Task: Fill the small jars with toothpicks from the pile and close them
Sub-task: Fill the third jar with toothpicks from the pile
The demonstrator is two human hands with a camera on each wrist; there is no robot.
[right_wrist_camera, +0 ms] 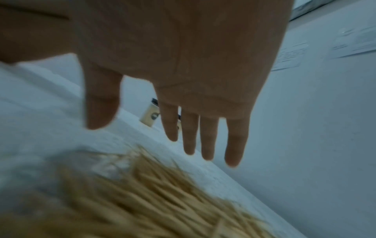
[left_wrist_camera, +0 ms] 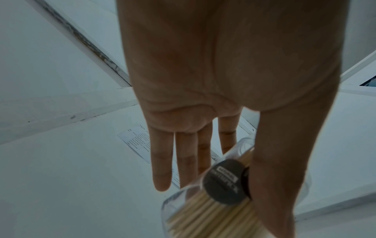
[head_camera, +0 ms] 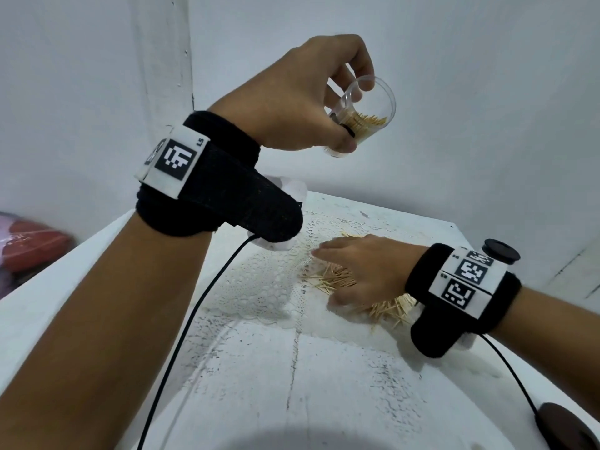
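My left hand [head_camera: 311,102] is raised above the table and grips a clear small jar [head_camera: 378,113], tilted and partly filled with toothpicks. In the left wrist view the thumb [left_wrist_camera: 284,161] lies along the jar [left_wrist_camera: 195,214], beside its round black label [left_wrist_camera: 223,182]. My right hand [head_camera: 360,267] lies flat, fingers straight, on the toothpick pile [head_camera: 334,280] on a lace doily [head_camera: 259,280]. Seen from the right wrist, the fingers [right_wrist_camera: 207,136] stretch out past the blurred pile [right_wrist_camera: 152,201] and hold nothing.
The white table [head_camera: 324,384] is scuffed, with walls close behind and to the left. A black-lidded jar [head_camera: 500,251] stands behind my right wrist. A dark round lid [head_camera: 565,427] lies at the front right. Wrist cables [head_camera: 194,319] trail over the table.
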